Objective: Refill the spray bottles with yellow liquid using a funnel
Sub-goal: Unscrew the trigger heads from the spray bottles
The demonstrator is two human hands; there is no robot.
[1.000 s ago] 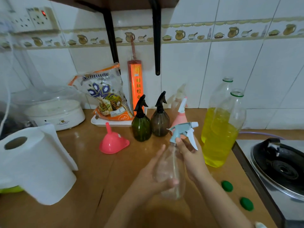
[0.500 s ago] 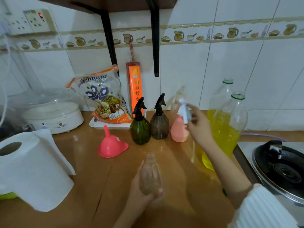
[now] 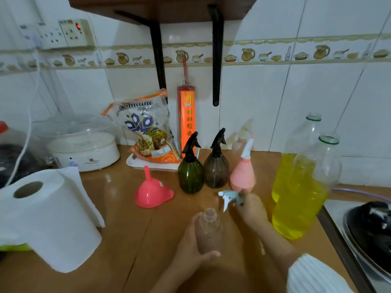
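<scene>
The left hand point(image 3: 191, 248) wraps a clear, smooth plastic spray bottle point(image 3: 209, 229) standing upright on the glossy wooden counter point(image 3: 118, 240), its uncapped round neck pointing straight up. At its 1 o'clock the right hand point(image 3: 250, 209) pinches the pale blue trigger head point(image 3: 229, 197), white nozzle aimed toward 9 o'clock. A pink cone-shaped funnel point(image 3: 152, 191) sits mouth-down at 11 o'clock, spout up.

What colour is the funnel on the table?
The upside-down plastic funnel is pink, almost coral. The head view shows it best, left of the dark green spray bottle.
</scene>
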